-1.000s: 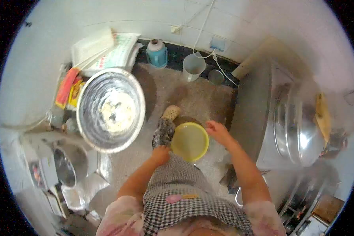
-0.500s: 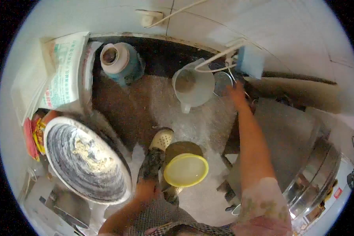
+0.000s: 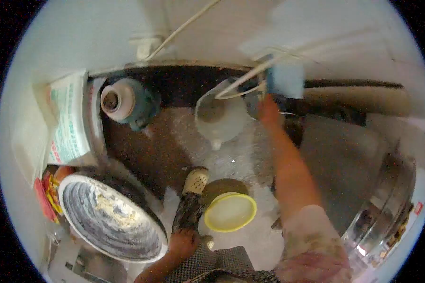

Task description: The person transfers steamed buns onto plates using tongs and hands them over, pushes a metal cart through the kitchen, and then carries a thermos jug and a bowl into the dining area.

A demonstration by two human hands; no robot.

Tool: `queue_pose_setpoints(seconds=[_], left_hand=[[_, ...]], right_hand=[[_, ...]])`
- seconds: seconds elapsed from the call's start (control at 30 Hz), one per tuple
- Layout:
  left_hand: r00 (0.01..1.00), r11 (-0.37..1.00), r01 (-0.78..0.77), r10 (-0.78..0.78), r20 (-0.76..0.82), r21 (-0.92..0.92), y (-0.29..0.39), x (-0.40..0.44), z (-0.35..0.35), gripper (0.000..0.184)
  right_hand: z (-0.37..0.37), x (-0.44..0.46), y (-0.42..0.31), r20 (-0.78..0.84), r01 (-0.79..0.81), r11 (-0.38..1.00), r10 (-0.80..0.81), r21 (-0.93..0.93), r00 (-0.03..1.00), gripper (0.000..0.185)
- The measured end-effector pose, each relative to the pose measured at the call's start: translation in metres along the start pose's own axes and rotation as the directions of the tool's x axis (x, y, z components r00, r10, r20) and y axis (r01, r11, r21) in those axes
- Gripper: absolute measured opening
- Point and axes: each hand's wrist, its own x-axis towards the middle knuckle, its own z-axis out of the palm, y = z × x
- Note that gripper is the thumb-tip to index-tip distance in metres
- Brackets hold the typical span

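My right hand [image 3: 269,111] is stretched forward to the white cable [image 3: 243,81] and the blue box [image 3: 286,81] on the wall, right of a translucent jug [image 3: 218,123]. Its fingers are smeared by motion. Closed fingers of my left hand [image 3: 185,241] rest on my leg, by the dark trouser cloth [image 3: 186,212]; what they hold, if anything, is hidden. Between my arms stands a yellow-rimmed tub [image 3: 230,213] with cloudy liquid. At the left a big metal basin [image 3: 111,219] holds pale, crumbly dough.
A blue thermos [image 3: 133,104] stands against the back wall, beside a printed white sack [image 3: 70,123]. Red and yellow packets [image 3: 48,197] lie behind the basin. Stacked metal pans [image 3: 375,226] are at the right, near a grey surface [image 3: 340,165].
My right hand has moved from beside the yellow-rimmed tub forward to the cable by the wall. The view has shifted toward the wall. My left hand stays at my leg.
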Motion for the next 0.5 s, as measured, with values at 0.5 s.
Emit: queue_pose_setpoints(seconds=[0.5], left_hand=[[0.953,0.850,-0.302,0.258,0.160,0.431,0.138,-0.070,0.084,0.029]], right_hand=[[-0.343,-0.955,-0.133,0.769,-0.880,0.474,0.574,-0.033,0.281,0.043]])
